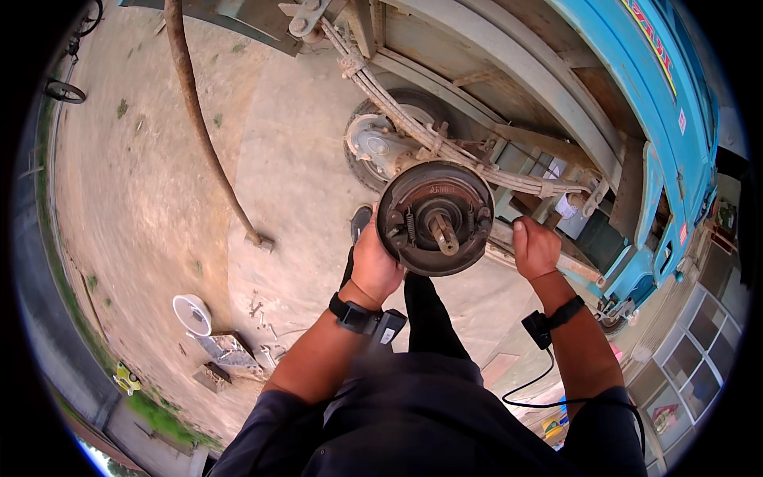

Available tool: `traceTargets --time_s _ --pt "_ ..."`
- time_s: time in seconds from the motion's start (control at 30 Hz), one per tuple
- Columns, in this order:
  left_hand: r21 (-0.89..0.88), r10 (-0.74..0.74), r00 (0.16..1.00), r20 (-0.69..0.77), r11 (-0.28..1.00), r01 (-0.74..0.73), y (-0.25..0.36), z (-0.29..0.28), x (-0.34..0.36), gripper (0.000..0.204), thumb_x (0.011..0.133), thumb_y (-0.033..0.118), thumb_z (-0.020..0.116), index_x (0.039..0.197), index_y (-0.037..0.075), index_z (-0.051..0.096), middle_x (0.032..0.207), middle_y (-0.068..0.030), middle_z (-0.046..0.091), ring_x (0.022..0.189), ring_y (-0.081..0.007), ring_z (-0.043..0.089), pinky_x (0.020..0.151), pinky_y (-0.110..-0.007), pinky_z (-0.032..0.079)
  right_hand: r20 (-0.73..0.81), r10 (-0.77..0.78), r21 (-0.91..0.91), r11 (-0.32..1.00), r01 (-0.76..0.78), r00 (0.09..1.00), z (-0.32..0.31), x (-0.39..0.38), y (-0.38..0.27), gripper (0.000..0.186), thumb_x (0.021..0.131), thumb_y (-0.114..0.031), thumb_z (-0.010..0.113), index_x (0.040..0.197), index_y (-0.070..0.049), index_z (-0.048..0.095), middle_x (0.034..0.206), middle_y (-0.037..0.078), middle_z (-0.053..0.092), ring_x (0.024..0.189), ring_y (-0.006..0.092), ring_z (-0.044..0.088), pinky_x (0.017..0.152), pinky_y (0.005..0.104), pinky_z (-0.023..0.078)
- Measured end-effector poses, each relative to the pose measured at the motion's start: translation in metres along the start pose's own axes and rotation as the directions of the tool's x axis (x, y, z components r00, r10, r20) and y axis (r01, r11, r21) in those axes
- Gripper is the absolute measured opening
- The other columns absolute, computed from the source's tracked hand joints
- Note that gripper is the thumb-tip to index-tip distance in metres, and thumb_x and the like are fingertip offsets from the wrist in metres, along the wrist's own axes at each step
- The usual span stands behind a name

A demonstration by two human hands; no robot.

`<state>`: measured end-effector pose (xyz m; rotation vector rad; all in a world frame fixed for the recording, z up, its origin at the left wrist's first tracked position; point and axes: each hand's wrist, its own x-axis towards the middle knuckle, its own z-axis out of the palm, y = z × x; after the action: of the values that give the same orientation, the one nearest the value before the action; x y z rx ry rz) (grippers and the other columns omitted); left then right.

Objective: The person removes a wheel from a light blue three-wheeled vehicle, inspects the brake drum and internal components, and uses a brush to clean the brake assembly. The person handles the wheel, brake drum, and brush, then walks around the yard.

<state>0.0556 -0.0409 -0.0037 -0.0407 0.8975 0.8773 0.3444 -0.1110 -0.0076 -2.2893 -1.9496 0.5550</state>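
Note:
In front of me is a round, dark brake assembly point(415, 253), with curved shoes, coil springs and a splined axle shaft point(443, 233) sticking out of its middle. My left hand point(377, 258) grips the assembly's left rim; its fingers go partly out of sight behind the plate. To the right of the plate and apart from it, my right hand point(538, 250) is closed in a fist, thumb up, beside a metal rail. What it holds, if anything, is hidden. A leaf spring point(401, 115) runs just above the assembly, and the axle housing point(381, 147) lies behind it.
A blue truck body point(636, 95) rises at the upper right. On the left, a wooden pole point(199, 111) slants down to the ground. A white bucket point(192, 315), a metal tray point(230, 350) and scattered tools lie at the lower left. A black cable point(528, 403) hangs from my right wrist.

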Motion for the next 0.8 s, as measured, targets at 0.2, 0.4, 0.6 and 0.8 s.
traceTargets --time_s 0.2,0.4,0.6,0.8 --pt "0.711 -0.258 0.966 0.035 0.685 0.157 0.068 -0.018 0.008 0.052 0.109 0.048 0.035 0.098 0.005 0.064 0.062 -0.0002 0.050 0.047 -0.0099 0.037 0.044 -0.025 0.031 0.044 0.007 -0.009 1.000 -0.007 0.999 0.003 -0.004 0.002 0.026 0.098 -0.031 0.053 0.087 -0.010 0.066 0.078 0.019 0.067 0.069 0.0418 0.065 0.062 0.0511 0.051" --pt "0.591 -0.272 0.962 0.012 0.778 0.213 0.063 -0.014 0.007 0.050 0.109 0.046 0.038 0.096 0.004 0.063 0.065 -0.0016 0.053 0.050 -0.0104 0.040 0.044 -0.025 0.031 0.002 0.016 0.014 1.000 -0.016 1.000 0.003 -0.005 0.003 0.027 0.097 -0.033 0.055 0.085 -0.010 0.065 0.077 0.016 0.067 0.068 0.0398 0.065 0.061 0.0496 0.051" --pt "0.592 -0.209 0.977 -0.030 0.784 0.186 0.058 -0.021 0.007 0.040 0.107 0.037 0.043 0.092 0.005 0.061 0.066 -0.0033 0.054 0.050 -0.0122 0.043 0.045 -0.026 0.033 0.028 0.114 -0.029 0.993 -0.113 0.993 0.000 -0.004 -0.003 0.032 0.095 -0.041 0.057 0.086 -0.012 0.067 0.073 0.013 0.067 0.069 0.0360 0.066 0.062 0.0479 0.051" --pt "0.689 -0.067 0.995 -0.076 0.718 0.101 0.052 -0.021 0.006 0.037 0.104 0.038 0.045 0.093 0.007 0.062 0.071 -0.0042 0.061 0.053 -0.0136 0.048 0.046 -0.027 0.037 -0.129 0.037 0.041 0.999 -0.032 0.991 0.002 -0.012 0.000 0.035 0.097 -0.042 0.057 0.083 -0.010 0.065 0.070 0.013 0.067 0.064 0.0340 0.065 0.057 0.0462 0.050"
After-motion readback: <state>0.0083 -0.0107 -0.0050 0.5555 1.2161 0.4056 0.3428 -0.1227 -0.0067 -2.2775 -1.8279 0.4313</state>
